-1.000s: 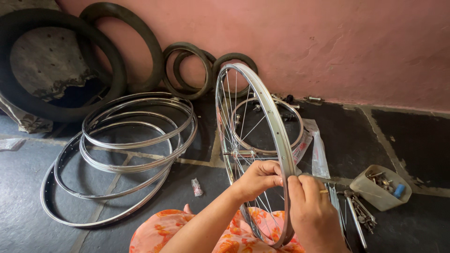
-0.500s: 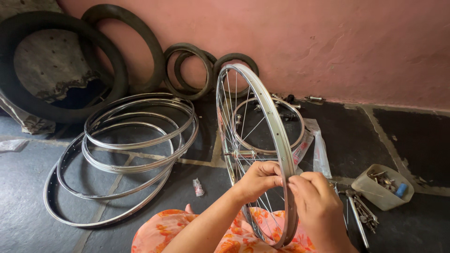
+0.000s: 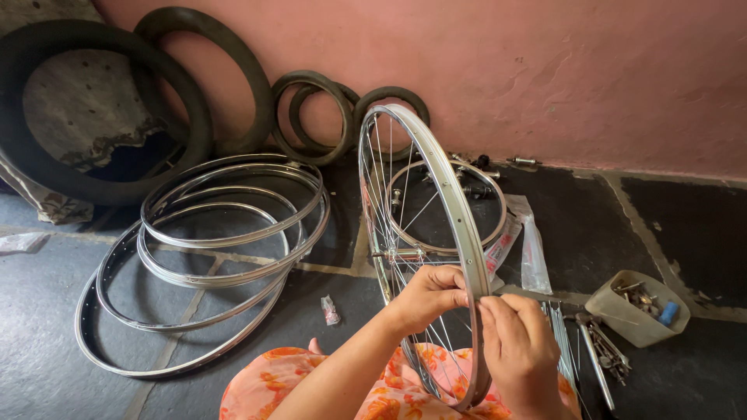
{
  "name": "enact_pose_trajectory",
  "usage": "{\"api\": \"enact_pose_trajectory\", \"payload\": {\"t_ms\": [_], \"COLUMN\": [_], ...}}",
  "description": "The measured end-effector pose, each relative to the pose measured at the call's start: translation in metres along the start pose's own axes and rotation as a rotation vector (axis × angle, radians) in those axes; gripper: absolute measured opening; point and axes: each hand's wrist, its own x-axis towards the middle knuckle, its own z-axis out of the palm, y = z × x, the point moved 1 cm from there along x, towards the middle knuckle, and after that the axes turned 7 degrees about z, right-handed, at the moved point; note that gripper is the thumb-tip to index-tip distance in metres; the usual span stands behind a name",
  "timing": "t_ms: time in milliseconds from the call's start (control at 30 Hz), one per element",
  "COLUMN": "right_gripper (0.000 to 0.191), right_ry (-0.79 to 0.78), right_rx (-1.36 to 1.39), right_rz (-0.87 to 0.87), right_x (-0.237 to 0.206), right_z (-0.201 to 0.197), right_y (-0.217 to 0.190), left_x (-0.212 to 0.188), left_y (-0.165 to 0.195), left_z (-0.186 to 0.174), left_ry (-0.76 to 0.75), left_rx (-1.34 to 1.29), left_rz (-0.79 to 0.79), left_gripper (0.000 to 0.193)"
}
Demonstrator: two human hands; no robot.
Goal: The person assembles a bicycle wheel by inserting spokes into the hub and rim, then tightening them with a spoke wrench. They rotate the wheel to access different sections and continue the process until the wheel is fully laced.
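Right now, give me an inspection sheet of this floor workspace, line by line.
Surface: dark stone floor, dusty.
Job's things: spoked wheel upright, rim pinched between left hand and right hand.
Clutter: bare rims stacked flat at left; tub of small parts at right; loose spokes; plastic bags.
Grippers: both hands closed on the rim.
Cables: nothing seen.
Surroundings: pink wall; tyres leaning against it.

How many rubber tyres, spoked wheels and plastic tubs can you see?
Rubber tyres: 5, leaning on the pink wall
Spoked wheel: 1, held upright
Plastic tub: 1, with small metal parts
Total: 7
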Motion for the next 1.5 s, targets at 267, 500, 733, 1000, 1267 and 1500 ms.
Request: {"api": "enact_pose_trajectory", "payload": {"t_ms": [267,500,733,1000,1267,1500], "right_gripper": [0.028,0.036,0.027,0.069,0.059,0.051], "right_ry": [-0.045,-0.154,-0.151,-0.630,-0.840,-0.775], "right_rx": [-0.059,-0.024,0.546,1.081,0.818,0.446], "right_rz": [-0.085,-0.078,0.182,0.948,0.780,0.447], "right_x": [-0.013,-0.024,-0.030,-0.023,-0.018,0.006], "right_z": [0.003,0.005,0.008,0.121,0.226,0.258], "right_y": [0.007,0.017,0.040,0.120,0.143,0.142], "left_x": [0.002,0.001,-0.003,-0.006,-0.007,-0.007], "left_y": [-0.001,-0.004,-0.006,-0.016,-0.019,-0.014], "left_z": [-0.004,-0.014,-0.015,-0.019,-0.020,-0.016], "left_ry": [0.000,-0.089,-0.079,-0.060,-0.075,-0.066], "left_rx": [-0.006,-0.132,-0.110,-0.123,-0.131,-0.121], "left_rz": [-0.035,-0.118,-0.099,-0.101,-0.083,-0.100], "left_gripper": [0.011,0.021,0.020,0.018,0.015,0.017]}}
